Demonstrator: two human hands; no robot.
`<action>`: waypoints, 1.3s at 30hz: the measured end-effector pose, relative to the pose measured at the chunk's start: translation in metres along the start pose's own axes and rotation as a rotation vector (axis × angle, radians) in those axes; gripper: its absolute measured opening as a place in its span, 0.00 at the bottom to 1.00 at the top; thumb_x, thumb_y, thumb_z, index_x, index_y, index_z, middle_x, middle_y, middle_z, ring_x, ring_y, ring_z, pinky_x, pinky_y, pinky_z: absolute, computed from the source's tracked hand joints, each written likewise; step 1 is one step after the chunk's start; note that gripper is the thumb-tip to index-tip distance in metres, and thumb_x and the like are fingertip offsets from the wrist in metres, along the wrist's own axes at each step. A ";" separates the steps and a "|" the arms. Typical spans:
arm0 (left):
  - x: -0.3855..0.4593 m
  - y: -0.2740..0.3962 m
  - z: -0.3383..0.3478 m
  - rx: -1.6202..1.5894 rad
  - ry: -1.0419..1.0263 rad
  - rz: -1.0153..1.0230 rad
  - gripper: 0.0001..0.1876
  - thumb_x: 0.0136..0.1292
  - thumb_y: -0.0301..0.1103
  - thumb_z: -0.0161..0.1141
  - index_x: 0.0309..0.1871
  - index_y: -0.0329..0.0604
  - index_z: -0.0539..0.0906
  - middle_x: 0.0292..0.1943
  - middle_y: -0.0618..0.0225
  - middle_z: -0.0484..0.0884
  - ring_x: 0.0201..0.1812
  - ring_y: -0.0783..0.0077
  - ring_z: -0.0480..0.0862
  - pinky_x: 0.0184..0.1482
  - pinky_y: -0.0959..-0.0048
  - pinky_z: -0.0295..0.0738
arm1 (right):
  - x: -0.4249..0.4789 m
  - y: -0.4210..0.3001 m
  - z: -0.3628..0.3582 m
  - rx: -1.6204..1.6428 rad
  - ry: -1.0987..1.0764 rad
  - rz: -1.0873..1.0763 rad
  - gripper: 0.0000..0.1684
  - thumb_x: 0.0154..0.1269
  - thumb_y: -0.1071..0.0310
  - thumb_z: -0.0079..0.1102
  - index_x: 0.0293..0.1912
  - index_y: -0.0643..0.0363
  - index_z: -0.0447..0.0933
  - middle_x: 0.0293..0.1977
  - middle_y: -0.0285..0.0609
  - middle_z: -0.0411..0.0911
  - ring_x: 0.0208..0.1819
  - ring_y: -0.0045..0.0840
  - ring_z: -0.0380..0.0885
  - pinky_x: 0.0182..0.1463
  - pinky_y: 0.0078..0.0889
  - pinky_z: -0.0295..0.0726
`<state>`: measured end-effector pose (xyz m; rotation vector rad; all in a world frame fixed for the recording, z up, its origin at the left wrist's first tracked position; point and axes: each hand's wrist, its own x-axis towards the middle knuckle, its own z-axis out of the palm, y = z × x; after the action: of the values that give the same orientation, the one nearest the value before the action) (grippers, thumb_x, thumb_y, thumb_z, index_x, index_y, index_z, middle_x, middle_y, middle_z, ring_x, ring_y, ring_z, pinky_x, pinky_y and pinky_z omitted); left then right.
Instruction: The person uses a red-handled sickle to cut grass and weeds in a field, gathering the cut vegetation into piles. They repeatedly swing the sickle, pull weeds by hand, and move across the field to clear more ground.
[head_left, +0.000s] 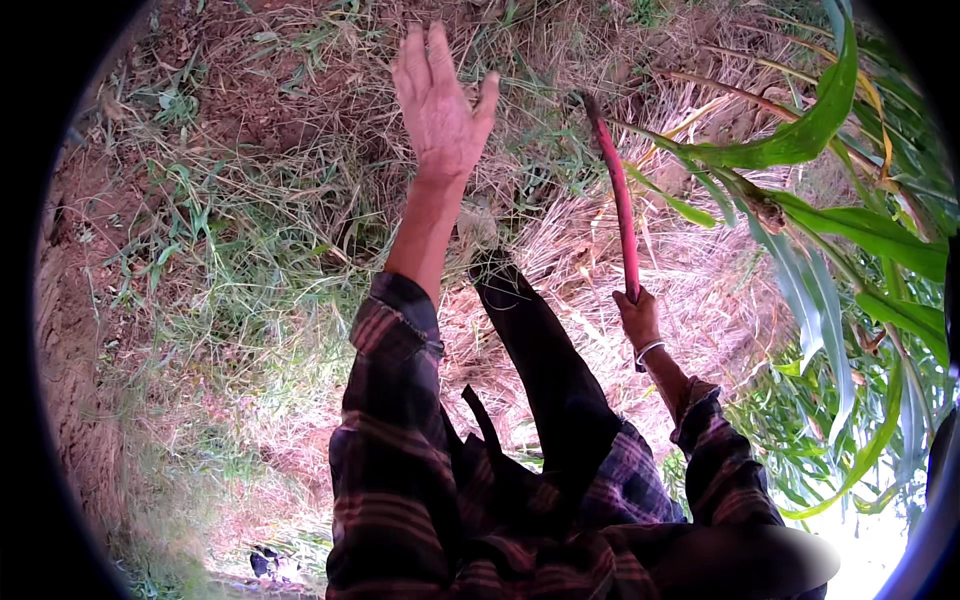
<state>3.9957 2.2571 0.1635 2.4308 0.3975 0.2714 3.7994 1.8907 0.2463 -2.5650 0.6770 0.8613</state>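
My left hand (444, 120) stretches forward over the weedy ground, its back turned up, fingers apart and nothing in it. Grass and dry straw (337, 142) lie below and around it; whether the fingertips touch them I cannot tell. Lower and to the right, my right hand (639, 319) grips the near end of a slightly curved red stick-like tool handle (619, 191). The handle points forward, and its far end is dark. Any tool head there cannot be made out against the straw. A pale bangle (649, 348) circles my right wrist.
Tall maize-like plants (862, 225) crowd the right side, a broad leaf (787, 146) reaching towards the handle's far end. My dark-trousered leg (536, 337) extends forward between my arms. Flattened dry straw (562, 247) and green weeds (225, 247) cover the ground; bare soil (75, 390) shows at left.
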 end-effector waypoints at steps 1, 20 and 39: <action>0.012 -0.006 0.021 -0.059 -0.060 -0.045 0.53 0.53 0.62 0.60 0.72 0.36 0.47 0.71 0.42 0.48 0.71 0.43 0.53 0.70 0.51 0.51 | -0.008 0.011 0.005 0.013 -0.043 0.022 0.21 0.54 0.57 0.66 0.26 0.66 0.71 0.15 0.47 0.68 0.18 0.31 0.65 0.25 0.38 0.67; -0.105 -0.001 0.220 -0.239 -0.899 -1.141 0.55 0.44 0.64 0.68 0.68 0.41 0.55 0.63 0.40 0.62 0.56 0.42 0.75 0.53 0.53 0.76 | -0.117 -0.017 -0.022 0.080 -0.459 0.349 0.14 0.61 0.65 0.61 0.26 0.58 0.67 0.18 0.28 0.63 0.22 0.13 0.61 0.23 0.24 0.63; -0.120 -0.099 0.140 0.339 -0.931 -0.396 0.12 0.60 0.42 0.57 0.39 0.48 0.85 0.40 0.57 0.85 0.44 0.55 0.85 0.42 0.60 0.81 | 0.025 -0.119 -0.010 0.504 -0.260 -0.043 0.15 0.62 0.66 0.63 0.24 0.57 0.67 0.15 0.24 0.60 0.17 0.09 0.56 0.18 0.21 0.55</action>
<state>3.9035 2.2087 -0.0181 2.4050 0.4920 -1.1311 3.8854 1.9758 0.2589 -1.9747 0.6566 0.8604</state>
